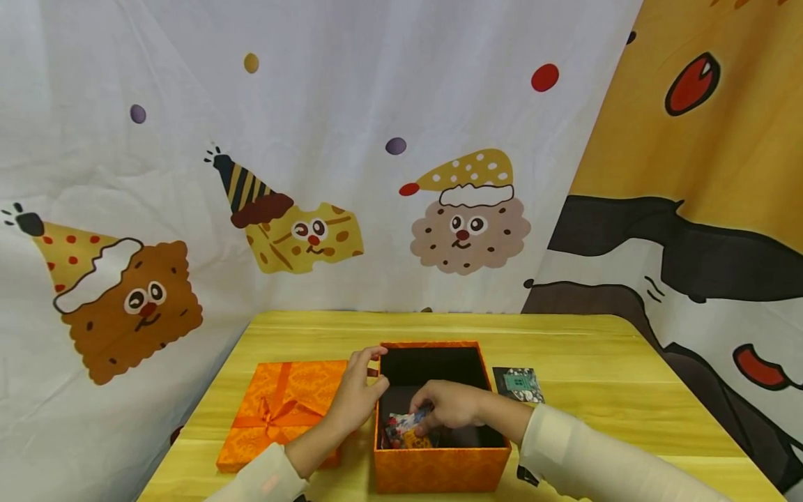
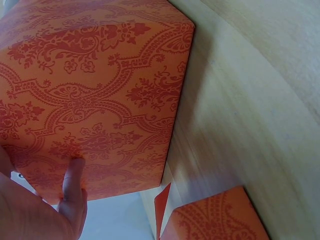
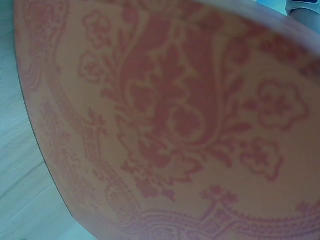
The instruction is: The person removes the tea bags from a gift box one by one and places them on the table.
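Inside the box (image 1: 442, 472), packet (image 1: 401, 421) (partly hidden)

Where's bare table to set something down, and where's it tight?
Widest: between the dark packet and the right edge of the table, behind the right sleeve. Also the strip between the open box and the backdrop. Crowded: the gap between lid and box, under the left forearm; the box's front interior, with the right hand and colourful packet.

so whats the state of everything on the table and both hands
orange gift box: open
bow-topped lid: off, left of box
colourful packet: inside box, held
dark card: lying flat, right of box
left hand: on box's left edge
right hand: in box, holding packet
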The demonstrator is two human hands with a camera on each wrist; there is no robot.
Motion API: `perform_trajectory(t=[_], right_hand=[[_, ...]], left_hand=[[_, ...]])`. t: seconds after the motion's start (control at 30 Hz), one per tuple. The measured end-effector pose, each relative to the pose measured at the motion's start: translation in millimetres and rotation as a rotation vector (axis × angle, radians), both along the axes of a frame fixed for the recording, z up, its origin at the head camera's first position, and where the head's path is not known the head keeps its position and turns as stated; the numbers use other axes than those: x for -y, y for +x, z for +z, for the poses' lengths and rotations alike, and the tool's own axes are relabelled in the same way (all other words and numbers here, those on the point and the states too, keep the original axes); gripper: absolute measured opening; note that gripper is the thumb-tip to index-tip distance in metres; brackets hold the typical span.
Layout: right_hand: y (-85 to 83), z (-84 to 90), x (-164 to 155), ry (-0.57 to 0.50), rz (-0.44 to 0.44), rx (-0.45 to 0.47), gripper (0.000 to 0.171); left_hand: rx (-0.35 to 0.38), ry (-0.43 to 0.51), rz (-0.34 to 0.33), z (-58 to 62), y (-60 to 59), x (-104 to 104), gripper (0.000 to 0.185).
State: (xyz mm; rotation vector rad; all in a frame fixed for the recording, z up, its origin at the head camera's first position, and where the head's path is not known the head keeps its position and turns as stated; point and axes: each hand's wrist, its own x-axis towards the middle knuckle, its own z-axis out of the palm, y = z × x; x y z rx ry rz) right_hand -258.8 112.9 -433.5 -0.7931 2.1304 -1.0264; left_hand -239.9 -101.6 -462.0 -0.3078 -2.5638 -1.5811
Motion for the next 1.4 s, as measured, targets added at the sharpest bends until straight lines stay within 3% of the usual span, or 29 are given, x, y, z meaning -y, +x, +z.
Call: perform_trajectory(t=[0.23,0.37,0.57,0.93,1.03,1.2,1.3,1.4], right_hand=[[1.5,0.9,-0.1,0.037,-0.026,-0.035,0.012],[0.6,0.0,0.0,0.025,-0.007,-0.105,0.014],[0.2,-1.1,-1.1,0.014,-0.048,-0.199,0.014],[-1.7,-2.3,-1.5,0.039,-0.045,-0.214,0.009],[-1.7,-1.8,-1.1,0.024,-0.037,-0.165,0.008],[0.5,0.8,-0.3,-0.035,-0.020,0.054,0.008],[1.6,2.8,-0.4,-0.063,0.016,0.201,0.018],[1.8,3.5,-1.0,-0.076,0.055,0.289,0.026]], left_hand=[[-0.010,-0.005,0.009,0.7,0.2,-0.6,0.047],[-0.006,-0.004,0.012,0.6,0.2,-0.7,0.047],[-0.007,-0.001,0.009,-0.2,0.0,-0.1,0.047],[0.006,0.005,0.000,0.3,0.6,0.4,0.047],[0.002,0.004,0.002,0.4,0.5,0.1,0.047],[-0.007,-0.005,0.009,-0.2,0.0,-0.2,0.047],[-0.008,-0.004,0.010,-0.1,-0.1,-0.5,0.047],[-0.007,0.001,0.010,0.2,-0.1,-0.7,0.047]])
